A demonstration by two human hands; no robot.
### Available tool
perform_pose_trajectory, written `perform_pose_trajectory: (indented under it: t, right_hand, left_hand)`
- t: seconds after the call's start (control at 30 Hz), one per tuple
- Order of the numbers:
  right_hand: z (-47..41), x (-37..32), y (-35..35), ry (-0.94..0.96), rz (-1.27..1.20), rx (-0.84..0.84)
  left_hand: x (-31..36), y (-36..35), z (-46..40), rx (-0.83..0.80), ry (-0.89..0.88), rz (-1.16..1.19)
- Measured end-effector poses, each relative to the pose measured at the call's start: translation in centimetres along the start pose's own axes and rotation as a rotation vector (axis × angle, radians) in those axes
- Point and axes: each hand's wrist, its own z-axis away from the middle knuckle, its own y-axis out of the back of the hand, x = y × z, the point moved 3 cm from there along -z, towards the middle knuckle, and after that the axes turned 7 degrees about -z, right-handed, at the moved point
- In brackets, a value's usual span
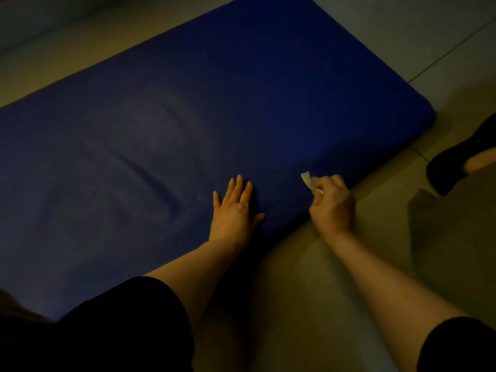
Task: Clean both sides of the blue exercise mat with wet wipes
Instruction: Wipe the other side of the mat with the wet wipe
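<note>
The thick blue exercise mat (pixel 214 103) lies flat on the floor and fills most of the view, running from lower left to upper right. My left hand (pixel 236 208) presses flat on it near its front edge, fingers straight and spread. My right hand (pixel 332 205) is at the same front edge, a little to the right, and grips a crumpled white wet wipe (pixel 308 180) that sticks out past the fingers onto the mat. Faint creases show in the mat's cover to the left.
Pale tiled floor (pixel 308 291) surrounds the mat in dim light. At the right edge a foot in a dark shoe (pixel 456 162) stands on the floor beside the mat's corner. My dark sleeves fill the bottom corners.
</note>
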Motion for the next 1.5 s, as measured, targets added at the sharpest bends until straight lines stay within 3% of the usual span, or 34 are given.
perform_pose_trajectory:
  t: [0.1,0.17,0.23,0.43,0.5,0.6,0.67,0.73,0.8,0.87,1.0,1.1,1.17,1.23,1.3,1.37,1.5]
  right_hand:
    - [3.0,-4.1,-2.9,0.326,-0.116,-0.125]
    - [4.5,-5.6,-4.7,0.444,-0.135,-0.261]
    - [3.3,-5.4,-5.1,0.412,-0.149,-0.276]
    - [-1.3,-3.1,-2.9,0.163,-0.133,0.078]
    - [0.3,-5.3,-3.6,0.299,-0.194,0.039]
    - [2.7,-7.7,-6.2,0.449,-0.264,-0.258]
    - [1.5,-7.4,-6.5,0.479,-0.238,-0.326]
    - [-1.4,-5.6,-5.6,0.431,-0.211,-0.187]
    - [-4.4,-3.6,-4.1,0.25,-0.157,-0.001]
    - [-5.1,-3.4,-4.0,0.164,-0.12,0.067]
    - [-0.3,-8.8,-7.8,0.48,-0.223,-0.144]
    - [-0.4,-9.7,-8.8,0.522,-0.272,-0.274]
    - [-3.0,-8.4,-7.7,0.491,-0.25,-0.158]
    - [-6.2,-6.6,-6.3,0.326,-0.181,-0.003]
    - [-7.3,-5.9,-6.2,0.192,-0.121,0.045]
    - [-5.8,-7.7,-7.2,0.282,-0.152,0.016]
    - [-1.4,-11.6,-9.2,0.62,-0.29,-0.263]
  left_hand:
    - [-0.3,-0.7,0.4,0.11,-0.015,0.047]
    - [-0.5,-1.1,0.5,0.172,-0.027,0.099]
    - [-0.6,-1.3,0.6,0.24,-0.039,0.123]
    - [-0.8,-2.0,1.0,0.31,-0.009,0.111]
    - [-0.9,-2.3,1.1,0.335,0.018,0.083]
    - [-1.0,-2.9,1.1,0.39,0.02,0.058]
    - [-0.9,-3.0,1.0,0.384,0.041,0.039]
    - [-0.7,-2.9,0.9,0.358,0.077,-0.014]
    - [-0.6,-2.8,1.0,0.326,0.104,-0.06]
    - [-0.6,-2.9,0.9,0.324,0.109,-0.097]
    - [-0.6,-3.0,0.9,0.35,0.065,-0.101]
    - [-0.7,-3.0,1.0,0.384,0.071,-0.074]
    - [-0.8,-3.1,1.2,0.381,0.125,-0.078]
    - [-0.8,-3.0,1.3,0.359,0.164,-0.101]
    - [-0.7,-3.0,1.2,0.341,0.168,-0.12]
    - [-0.8,-3.0,1.2,0.337,0.159,-0.123]
    - [-0.8,-2.7,1.2,0.337,0.117,-0.058]
